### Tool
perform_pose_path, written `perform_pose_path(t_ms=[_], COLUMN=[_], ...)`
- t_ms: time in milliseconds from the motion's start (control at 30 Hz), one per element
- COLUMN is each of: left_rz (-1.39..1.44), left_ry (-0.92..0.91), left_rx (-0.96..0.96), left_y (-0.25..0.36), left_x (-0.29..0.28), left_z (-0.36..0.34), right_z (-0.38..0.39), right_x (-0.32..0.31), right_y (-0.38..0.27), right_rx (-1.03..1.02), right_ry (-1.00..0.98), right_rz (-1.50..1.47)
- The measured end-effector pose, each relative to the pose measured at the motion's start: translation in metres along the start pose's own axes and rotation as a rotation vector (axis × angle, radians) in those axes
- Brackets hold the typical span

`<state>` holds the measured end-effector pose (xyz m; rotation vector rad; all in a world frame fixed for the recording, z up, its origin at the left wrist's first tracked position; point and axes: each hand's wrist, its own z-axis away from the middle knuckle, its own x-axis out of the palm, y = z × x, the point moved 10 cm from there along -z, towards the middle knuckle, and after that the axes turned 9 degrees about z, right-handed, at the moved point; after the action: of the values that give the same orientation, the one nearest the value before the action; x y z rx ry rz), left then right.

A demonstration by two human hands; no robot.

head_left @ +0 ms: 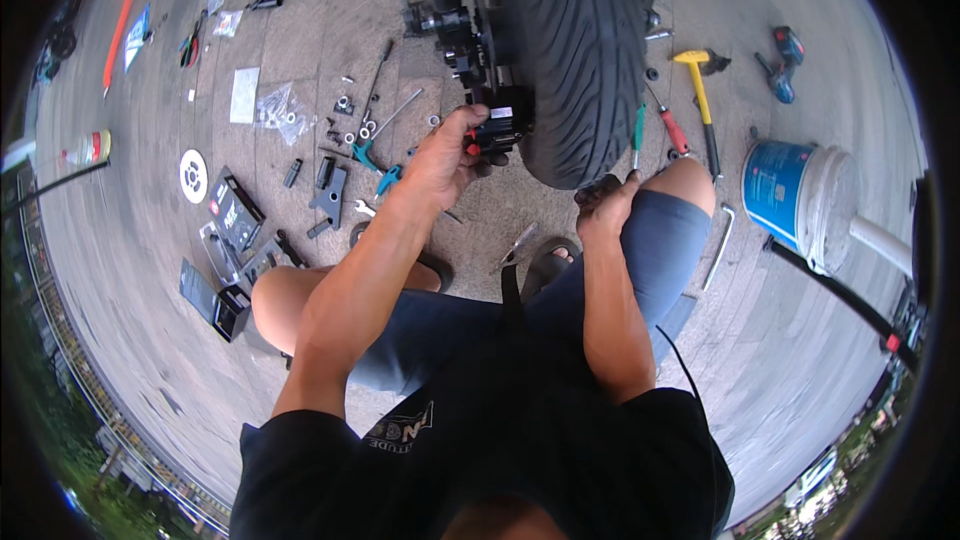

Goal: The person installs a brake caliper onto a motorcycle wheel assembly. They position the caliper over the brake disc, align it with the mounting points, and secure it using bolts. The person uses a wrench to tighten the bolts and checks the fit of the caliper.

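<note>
Fingers of the left hand [448,157] clamp the black part [502,127], likely rigid, best gripped at its sides; the right hand [608,208]'s finger state is unclear.

Left hand [446,157] gripping, right hand [608,206] apparently curled

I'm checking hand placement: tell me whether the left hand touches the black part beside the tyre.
Touching. The head view shows the left hand gripping the black part, its thumb lying against the part's edge.

Pale lettering crosses the black fabric shirt [530,420]. White print marks the blue-and-white round plastic bucket [785,198] and the black rectangular box [238,210].
</note>
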<state>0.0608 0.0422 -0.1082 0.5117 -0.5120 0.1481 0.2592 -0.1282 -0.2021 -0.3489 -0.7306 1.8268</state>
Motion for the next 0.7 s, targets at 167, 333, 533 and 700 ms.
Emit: perform_pose_path(t_ms=[167,333,533,700], left_rz=[0.026,0.018,0.035,0.014], left_ry=[-0.003,-0.016,-0.041,0.017], left_rx=[0.008,0.009,0.029,0.005], left_y=[0.000,0.001,0.007,0.007], left_x=[-0.001,-0.002,0.006,0.002], left_z=[-0.003,-0.002,0.007,0.010], right_z=[-0.004,-0.004,0.034,0.096], right_x=[0.015,0.054,0.041,0.024], right_y=[0.019,0.019,-0.010,-0.078], right_rx=[0.093,0.096,0.053,-0.055], right_ry=[-0.053,-0.347,-0.238,-0.449], right_rz=[0.119,-0.091,0.114,0.165])
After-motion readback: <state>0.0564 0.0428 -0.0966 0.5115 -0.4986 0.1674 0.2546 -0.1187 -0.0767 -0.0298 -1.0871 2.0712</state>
